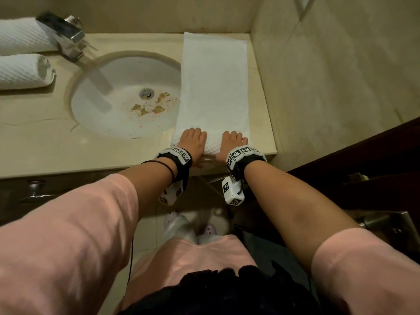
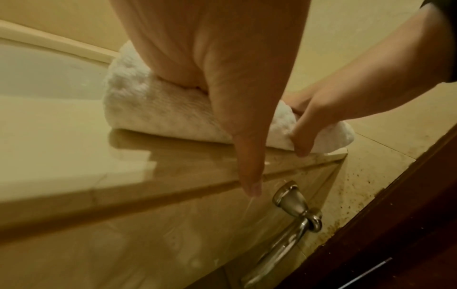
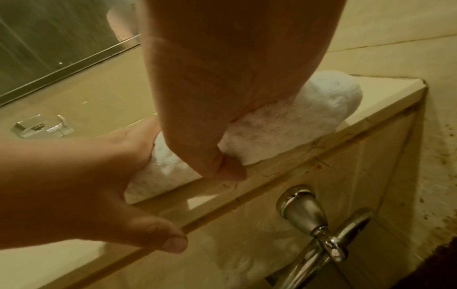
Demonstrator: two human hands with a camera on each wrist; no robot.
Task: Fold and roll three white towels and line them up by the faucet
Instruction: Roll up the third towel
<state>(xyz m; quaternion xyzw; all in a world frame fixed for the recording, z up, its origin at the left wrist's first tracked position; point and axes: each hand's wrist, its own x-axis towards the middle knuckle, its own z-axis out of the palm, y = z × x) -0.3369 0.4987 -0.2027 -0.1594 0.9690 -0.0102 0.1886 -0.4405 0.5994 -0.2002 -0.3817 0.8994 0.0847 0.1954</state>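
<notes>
Pressing w/ both hands (near end rolled) on towel (image 1: 213, 87).

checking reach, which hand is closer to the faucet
Left. The left hand rests on the towel's near end on the faucet side; the right hand lies beyond it.

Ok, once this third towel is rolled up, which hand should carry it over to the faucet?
Left, probably. The faucet and the two rolled towels sit far left, beyond the sink. The left hand rests on that side of the third towel, so the right hand would cross over.
</notes>
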